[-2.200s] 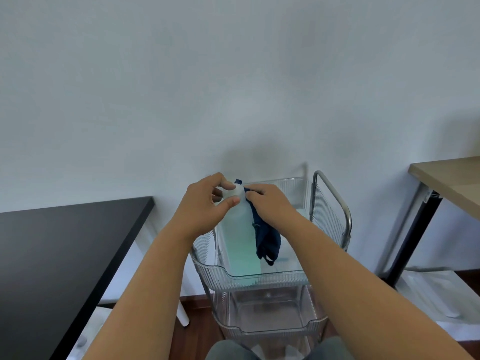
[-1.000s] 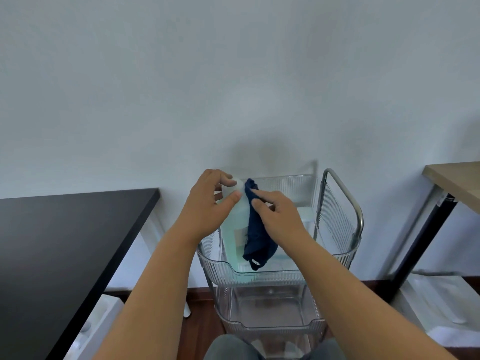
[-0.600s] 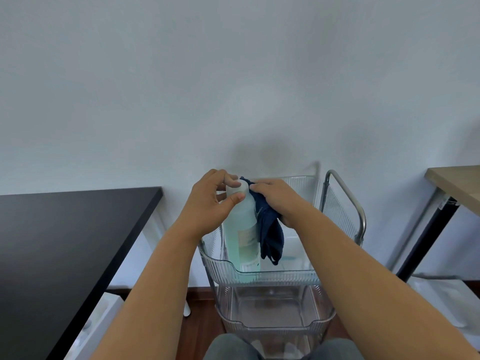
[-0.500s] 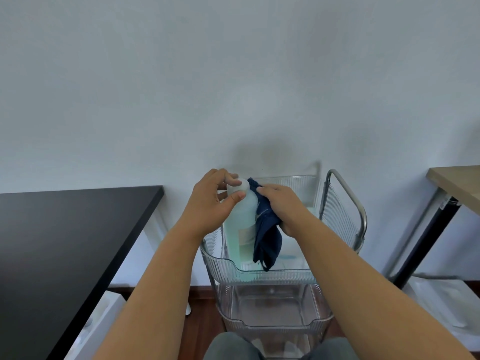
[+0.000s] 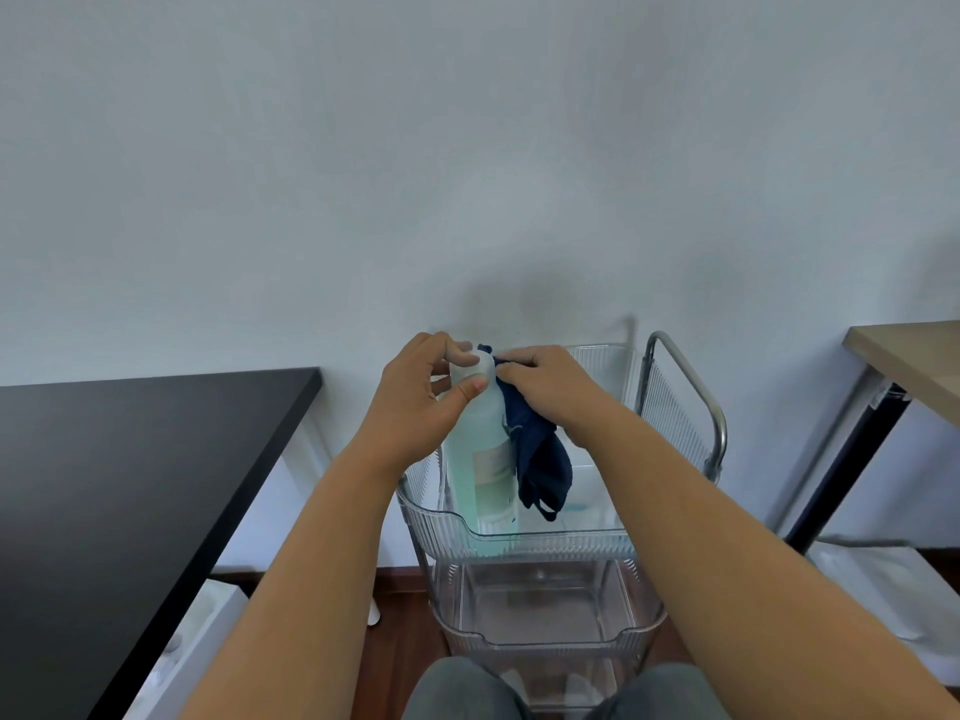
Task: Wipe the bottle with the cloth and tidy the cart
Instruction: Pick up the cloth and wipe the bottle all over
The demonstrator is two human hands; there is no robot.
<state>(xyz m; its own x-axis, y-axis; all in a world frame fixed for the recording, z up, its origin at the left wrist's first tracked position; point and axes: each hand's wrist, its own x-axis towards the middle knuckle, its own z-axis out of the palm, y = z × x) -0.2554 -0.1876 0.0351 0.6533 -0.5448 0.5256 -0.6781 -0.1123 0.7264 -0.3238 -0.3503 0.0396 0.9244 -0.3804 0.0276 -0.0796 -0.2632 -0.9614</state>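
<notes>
**Two hands on a bottle above the cart's top basket**

Two tables flank the clear plastic cart (image 5: 519, 543): a black tabletop (image 5: 119, 485) to the left and a light wooden tabletop (image 5: 914, 361) to the right, each well apart from the cart's ribbed rim. The cart stands against the pale wall (image 5: 467, 148), with a metal handle (image 5: 691, 387) looping up on its right side, near the right forearm.

The bottle (image 5: 480, 459) is pale green and translucent, with a white cap and a faint label, standing upright in the top basket toward its left side. The left hand (image 5: 415, 402) clamps its neck, thumb in front and fingers wrapped behind the cap. The right hand (image 5: 550, 387) pinches a dark blue cloth (image 5: 537, 454) against the bottle's upper right side, fingers closed on the fabric; the rest of the cloth hangs down beside the bottle into the basket.

The lower basket (image 5: 545, 610) looks bare. Grey-clad knees (image 5: 462, 688) sit just in front of the cart.
</notes>
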